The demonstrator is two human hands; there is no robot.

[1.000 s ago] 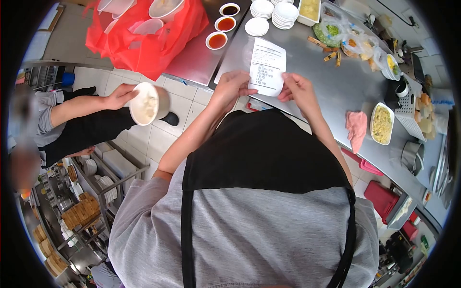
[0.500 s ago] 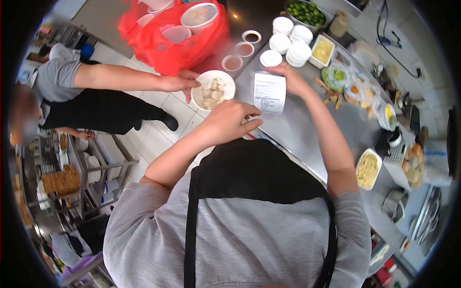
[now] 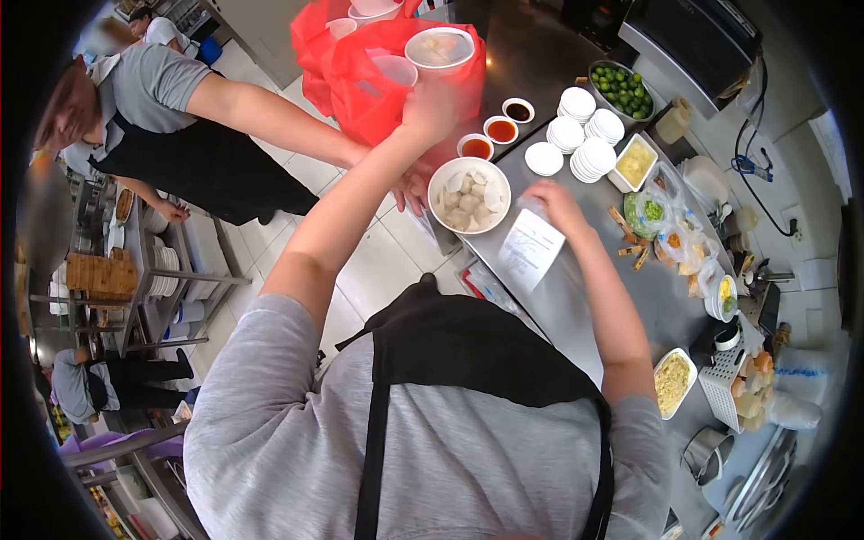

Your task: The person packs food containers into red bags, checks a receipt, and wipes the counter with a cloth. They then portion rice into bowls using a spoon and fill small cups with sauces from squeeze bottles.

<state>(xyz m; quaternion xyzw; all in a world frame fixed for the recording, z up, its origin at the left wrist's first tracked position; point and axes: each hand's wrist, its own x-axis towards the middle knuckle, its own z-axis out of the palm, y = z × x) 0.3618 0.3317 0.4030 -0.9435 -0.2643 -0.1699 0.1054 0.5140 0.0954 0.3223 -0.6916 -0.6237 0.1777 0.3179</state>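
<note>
My right hand (image 3: 555, 205) pinches the top of a printed paper receipt (image 3: 531, 252), which hangs over the steel counter. Smeared by motion, my left hand (image 3: 432, 112) is at the front of a red plastic bag (image 3: 360, 103); its fingers cannot be made out. A white bowl (image 3: 437, 200) of pale dumplings (image 3: 468, 200) stands at the counter's corner, between my hands and nearer to me than the bag. A co-worker's hand (image 3: 412, 189) is beside the bowl's left side, partly behind my forearm. The bag holds lidded tubs, including a clear-topped tub (image 3: 439, 48).
Sauce cups (image 3: 500, 130) stand behind the bowl. Stacks of white lids (image 3: 593, 158), a yellow-filled tub (image 3: 635, 163) and a bowl of green limes (image 3: 622, 90) are at back right. Bagged ingredients (image 3: 670, 238) line the right. A co-worker (image 3: 180, 85) reaches in from the left.
My left hand has moved from in front of the bowl up to the red bag. The receipt has tilted in my right hand. The view has shifted.
</note>
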